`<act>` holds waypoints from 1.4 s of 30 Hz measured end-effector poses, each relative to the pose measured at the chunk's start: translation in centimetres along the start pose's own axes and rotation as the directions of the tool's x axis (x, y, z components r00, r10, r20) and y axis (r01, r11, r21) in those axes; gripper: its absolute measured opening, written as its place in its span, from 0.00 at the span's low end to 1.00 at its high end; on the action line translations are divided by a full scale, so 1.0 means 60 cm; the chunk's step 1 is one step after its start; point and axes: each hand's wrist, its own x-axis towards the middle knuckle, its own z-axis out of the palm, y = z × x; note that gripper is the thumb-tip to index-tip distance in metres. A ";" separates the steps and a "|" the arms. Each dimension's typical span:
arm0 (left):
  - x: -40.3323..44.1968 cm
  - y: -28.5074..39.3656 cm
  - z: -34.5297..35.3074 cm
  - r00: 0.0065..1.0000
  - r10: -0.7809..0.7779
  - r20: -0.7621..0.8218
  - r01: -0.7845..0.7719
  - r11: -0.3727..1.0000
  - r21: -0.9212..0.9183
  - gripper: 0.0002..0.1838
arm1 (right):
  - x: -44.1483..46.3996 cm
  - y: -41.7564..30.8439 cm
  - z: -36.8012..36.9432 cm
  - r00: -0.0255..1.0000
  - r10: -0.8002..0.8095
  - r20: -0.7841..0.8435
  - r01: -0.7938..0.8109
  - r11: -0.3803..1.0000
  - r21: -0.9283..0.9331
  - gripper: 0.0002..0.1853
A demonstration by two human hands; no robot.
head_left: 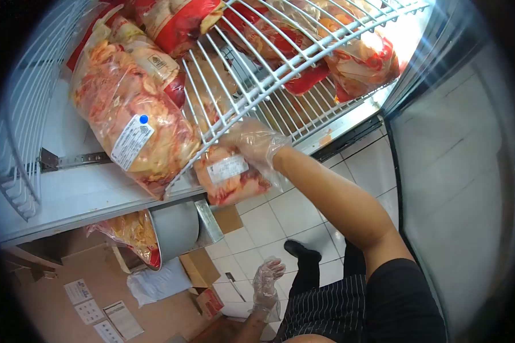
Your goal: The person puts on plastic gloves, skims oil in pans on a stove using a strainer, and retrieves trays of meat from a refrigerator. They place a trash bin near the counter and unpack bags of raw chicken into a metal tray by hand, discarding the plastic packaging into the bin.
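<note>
My right hand (252, 142), in a clear plastic glove, grips a small bag of raw meat (234, 186) with a white label. It is just below the front edge of a white wire shelf (263, 86); the shelf wires hide part of its fingers. Lower down, my left hand (266, 284), also gloved, hangs over the floor with its fingers apart and nothing in it. A large bag of raw meat (137, 108) with a label and a blue dot lies on the shelf, left of my right hand.
More red-marked meat bags (357, 66) fill the cooler shelves. A glass door (458, 166) stands at the right. Below the cooler are a grey round container (177, 228) beside a meat bag (133, 228), cardboard boxes (199, 268), a white plastic bag (159, 283) and the tiled floor (269, 220).
</note>
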 end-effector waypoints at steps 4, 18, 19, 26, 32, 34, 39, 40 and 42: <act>0.019 0.048 0.030 1.000 -0.019 -0.018 0.016 0.988 -0.153 0.29 | -0.037 0.065 0.032 0.999 0.029 0.019 -0.034 0.937 0.348 0.33; 0.126 0.196 0.150 0.972 0.219 0.086 -0.174 0.915 -0.363 0.34 | -0.150 0.087 -0.011 0.988 0.132 -0.084 -0.075 0.870 0.487 0.48; 0.128 0.195 0.153 0.980 0.196 0.047 -0.173 0.938 -0.301 0.33 | -0.155 0.081 -0.015 0.985 0.161 -0.065 -0.098 0.826 0.556 0.48; 0.146 0.196 0.164 0.990 0.142 0.017 -0.136 0.972 -0.190 0.32 | -0.170 0.022 -0.063 0.946 0.323 -0.026 -0.244 0.764 0.598 0.37; 0.170 0.212 0.175 0.983 0.175 0.063 -0.169 0.981 -0.090 0.32 | -0.159 0.005 -0.059 0.965 0.251 -0.074 -0.151 0.765 0.626 0.32; 0.177 0.219 0.176 0.983 0.171 0.066 -0.166 0.983 -0.080 0.32 | -0.158 -0.007 -0.055 0.951 0.292 -0.098 -0.176 0.775 0.607 0.29; 0.197 0.235 0.174 0.983 0.168 0.071 -0.161 0.982 -0.097 0.32 | -0.139 -0.009 -0.057 0.957 0.249 -0.149 -0.121 0.808 0.577 0.26; 0.201 0.234 0.178 0.979 0.193 0.070 -0.184 0.976 -0.119 0.31 | -0.136 -0.008 -0.057 0.956 0.247 -0.158 -0.113 0.807 0.579 0.26; 0.202 0.243 0.180 0.980 0.185 0.068 -0.175 0.977 -0.123 0.32 | -0.132 -0.008 -0.054 0.961 0.231 -0.151 -0.092 0.784 0.613 0.27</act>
